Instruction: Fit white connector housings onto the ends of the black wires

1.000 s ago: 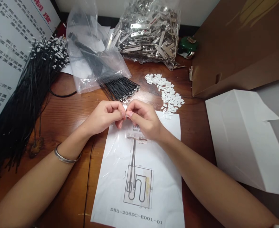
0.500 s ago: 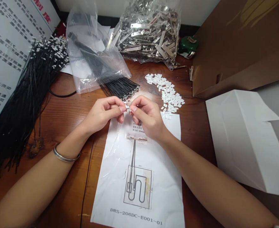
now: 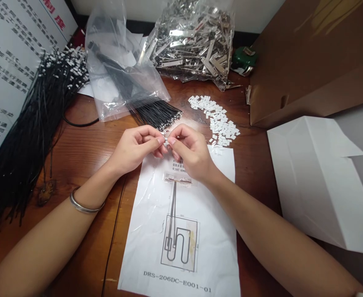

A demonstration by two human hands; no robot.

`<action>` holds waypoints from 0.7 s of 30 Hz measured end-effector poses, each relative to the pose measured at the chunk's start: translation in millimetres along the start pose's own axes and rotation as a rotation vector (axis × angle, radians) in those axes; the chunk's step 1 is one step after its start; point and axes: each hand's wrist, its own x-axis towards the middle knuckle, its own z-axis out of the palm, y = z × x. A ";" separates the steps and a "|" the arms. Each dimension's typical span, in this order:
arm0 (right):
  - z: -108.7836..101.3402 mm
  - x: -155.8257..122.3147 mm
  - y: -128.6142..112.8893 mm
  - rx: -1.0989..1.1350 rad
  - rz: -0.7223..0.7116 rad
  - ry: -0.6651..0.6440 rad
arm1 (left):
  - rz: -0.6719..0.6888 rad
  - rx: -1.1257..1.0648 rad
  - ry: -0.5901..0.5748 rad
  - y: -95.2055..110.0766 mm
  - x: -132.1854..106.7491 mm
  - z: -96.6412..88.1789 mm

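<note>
"What carries all this?"
"A wooden table (image 3: 82, 150), with a printed sheet (image 3: 214, 231) lying on it; take every place from that sheet."
"The biggest things around it?"
"To the right and beyond, a brown box (image 3: 307, 57). Far off to the left, a board (image 3: 2, 88) with printed lines. A thick bundle of black wires (image 3: 14, 156) with white ends lies left of the sheet, in front of that board. Directly right of the sheet there's a folded white paper (image 3: 317, 181)."
"And behind it?"
"A clear bag of metal strips (image 3: 193, 47), well beyond the sheet's far edge. Left of that, a thin plastic bag (image 3: 107, 103) partly covers more black wires (image 3: 158, 113), whose metal tips point toward the sheet."
"Where are the hands?"
"Both over the sheet's far end: left hand (image 3: 133, 148) toward its left side, right hand (image 3: 193, 154) toward its right, fingertips nearly meeting."
"How's each grip?"
"Pinched closed, thumb against finger, on a small white piece (image 3: 165, 139) between them. What else is caught there is too small to tell."
"Anything else little?"
"A bracelet (image 3: 87, 203) on the left wrist, and a heap of white bits (image 3: 223, 126) just beyond the sheet's far right corner."
</note>
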 end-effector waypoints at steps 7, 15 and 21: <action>0.6 -1.3 2.5 -0.008 0.037 0.046 | 0.005 -0.001 0.011 -1.3 1.0 0.4; -1.1 -0.3 2.6 -0.040 0.035 0.027 | 0.019 0.034 0.031 -0.3 -0.2 2.0; -1.1 0.4 2.3 -0.022 0.054 0.018 | 0.020 0.064 0.032 -0.5 -0.3 2.0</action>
